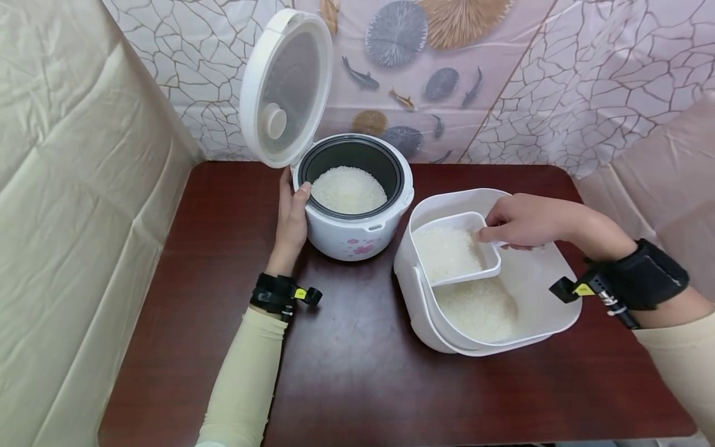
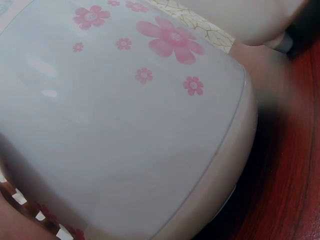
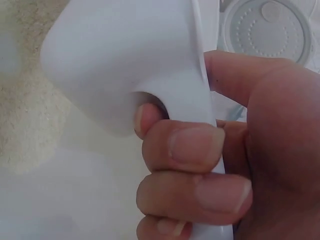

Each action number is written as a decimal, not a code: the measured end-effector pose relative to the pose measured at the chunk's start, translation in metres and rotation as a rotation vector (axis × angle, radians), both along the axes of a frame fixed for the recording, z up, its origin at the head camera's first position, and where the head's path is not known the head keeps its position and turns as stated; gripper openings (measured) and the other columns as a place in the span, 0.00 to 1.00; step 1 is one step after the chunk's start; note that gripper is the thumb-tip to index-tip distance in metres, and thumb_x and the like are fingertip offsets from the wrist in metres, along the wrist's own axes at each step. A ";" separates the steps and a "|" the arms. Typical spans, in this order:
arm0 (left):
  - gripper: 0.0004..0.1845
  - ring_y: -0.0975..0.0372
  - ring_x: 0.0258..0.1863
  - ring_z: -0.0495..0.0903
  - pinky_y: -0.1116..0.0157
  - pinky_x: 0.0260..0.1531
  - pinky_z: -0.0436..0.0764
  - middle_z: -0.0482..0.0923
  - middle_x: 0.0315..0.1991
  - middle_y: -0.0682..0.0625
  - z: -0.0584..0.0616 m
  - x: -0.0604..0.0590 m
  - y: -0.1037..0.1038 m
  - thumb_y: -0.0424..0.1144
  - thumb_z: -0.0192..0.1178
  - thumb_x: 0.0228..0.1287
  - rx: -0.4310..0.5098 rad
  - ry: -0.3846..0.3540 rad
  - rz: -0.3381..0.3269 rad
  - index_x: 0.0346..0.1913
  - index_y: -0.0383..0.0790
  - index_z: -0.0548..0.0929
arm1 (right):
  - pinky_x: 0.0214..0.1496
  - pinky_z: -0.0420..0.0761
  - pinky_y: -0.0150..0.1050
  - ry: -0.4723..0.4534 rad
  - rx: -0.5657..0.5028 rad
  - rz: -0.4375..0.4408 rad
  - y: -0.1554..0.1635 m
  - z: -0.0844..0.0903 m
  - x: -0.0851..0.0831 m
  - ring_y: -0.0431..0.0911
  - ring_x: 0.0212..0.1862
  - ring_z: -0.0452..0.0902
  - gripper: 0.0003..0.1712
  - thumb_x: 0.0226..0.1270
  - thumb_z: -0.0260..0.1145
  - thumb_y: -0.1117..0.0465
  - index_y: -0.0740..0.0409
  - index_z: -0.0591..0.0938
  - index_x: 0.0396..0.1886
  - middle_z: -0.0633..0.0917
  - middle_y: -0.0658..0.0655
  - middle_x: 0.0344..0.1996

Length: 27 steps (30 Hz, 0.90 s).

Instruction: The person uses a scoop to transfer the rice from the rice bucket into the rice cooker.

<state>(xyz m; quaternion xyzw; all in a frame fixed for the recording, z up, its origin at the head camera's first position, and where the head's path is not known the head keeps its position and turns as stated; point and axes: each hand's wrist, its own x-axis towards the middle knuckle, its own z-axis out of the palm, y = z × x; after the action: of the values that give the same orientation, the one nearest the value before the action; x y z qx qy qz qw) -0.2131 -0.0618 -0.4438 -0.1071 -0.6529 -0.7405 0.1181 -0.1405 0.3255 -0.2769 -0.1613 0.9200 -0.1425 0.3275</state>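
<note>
My right hand (image 1: 522,220) grips the handle of a white scoop (image 1: 491,261) heaped with rice (image 1: 449,251). In the right wrist view several fingers (image 3: 182,145) curl round that handle, with the thumb on the opposite side. The scoop is over a white rice bin (image 1: 550,285), overlapping its left wall, and more rice (image 1: 477,310) lies on the bin's bottom. My left hand (image 1: 292,214) rests on the left side of a white rice cooker (image 1: 352,239), thumb at the rim. White rice (image 1: 349,189) fills part of the cooker's dark inner pot (image 1: 357,146).
The cooker's lid (image 1: 287,87) stands raised at its back left. Both appliances are on a dark red-brown table (image 1: 346,379), cooker left and bin right. Patterned cloth (image 1: 424,81) hangs behind the table's back edge, and a beige cloth (image 1: 84,205) slopes down along the left.
</note>
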 end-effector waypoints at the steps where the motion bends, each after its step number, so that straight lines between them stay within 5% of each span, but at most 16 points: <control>1: 0.46 0.60 0.78 0.60 0.60 0.76 0.58 0.57 0.82 0.47 0.000 0.000 0.000 0.56 0.50 0.69 -0.002 0.004 0.002 0.85 0.40 0.51 | 0.21 0.71 0.37 0.004 0.003 -0.007 0.001 0.001 0.002 0.41 0.16 0.68 0.22 0.78 0.65 0.50 0.52 0.79 0.21 0.71 0.47 0.11; 27: 0.47 0.60 0.78 0.60 0.61 0.77 0.57 0.56 0.82 0.47 0.000 -0.001 0.001 0.55 0.51 0.69 0.029 0.009 -0.016 0.85 0.40 0.50 | 0.24 0.69 0.36 0.124 0.016 -0.073 0.009 0.008 0.031 0.42 0.18 0.70 0.25 0.79 0.63 0.47 0.52 0.78 0.19 0.72 0.46 0.10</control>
<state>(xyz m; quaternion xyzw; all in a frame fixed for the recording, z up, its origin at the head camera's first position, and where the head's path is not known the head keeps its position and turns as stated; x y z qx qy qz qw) -0.2145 -0.0607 -0.4436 -0.1140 -0.6407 -0.7503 0.1166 -0.1097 0.3347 -0.2693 -0.1335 0.9450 -0.1366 0.2656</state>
